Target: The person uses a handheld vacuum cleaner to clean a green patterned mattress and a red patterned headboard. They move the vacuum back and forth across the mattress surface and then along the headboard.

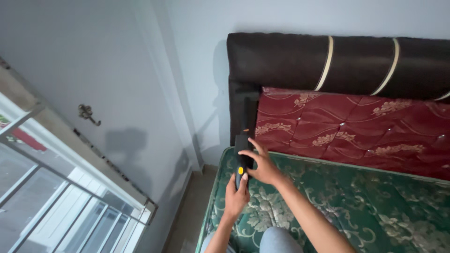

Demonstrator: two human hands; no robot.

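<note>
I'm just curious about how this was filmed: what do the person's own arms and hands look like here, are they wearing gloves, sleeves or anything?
Both arms are bare as far as the view shows: no sleeves, no gloves. The left hand and right hand show no rings, and no watch or band shows at either wrist. Near the bottom edge a bit of light blue-grey clothing shows between the forearms, probably a trouser knee.

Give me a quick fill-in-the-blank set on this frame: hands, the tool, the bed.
1. Both hands grip a black handheld device with a round ____ button.
2. The left hand holds the device's lower end; the right hand rests ____ it.
3. The mattress under the arms has a ____ floral cover.
4. The red patterned cushion sits below a dark ____.

Missing words: yellow; above; green; headboard
</note>
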